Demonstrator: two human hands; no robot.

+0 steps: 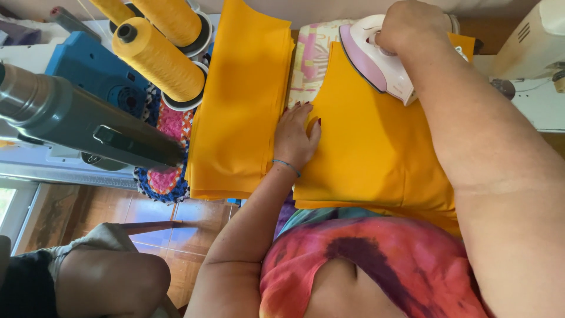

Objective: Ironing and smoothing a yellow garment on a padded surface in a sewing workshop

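right hand (412, 26) closed over the handle of the white and lilac electric iron (376, 59), sole resting on the far edge of the flat orange cloth piece (371, 147) on the patterned ironing pad (309, 59); left hand (296, 136) spread open, fingers flat, pinning the cloth's left edge, gripping nothing. likely thin, limp, light, quick to crease and slide; best held flat by palm or pinched at an edge; iron heavier, rigid, hot below, handle only; folded orange fabric stack (241, 100) just beside.

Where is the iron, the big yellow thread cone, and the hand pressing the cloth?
iron (376, 62), head view, on its white and pink side.
yellow thread cone (162, 59), head view, mid-cone.
left hand (294, 138), head view, back of hand.
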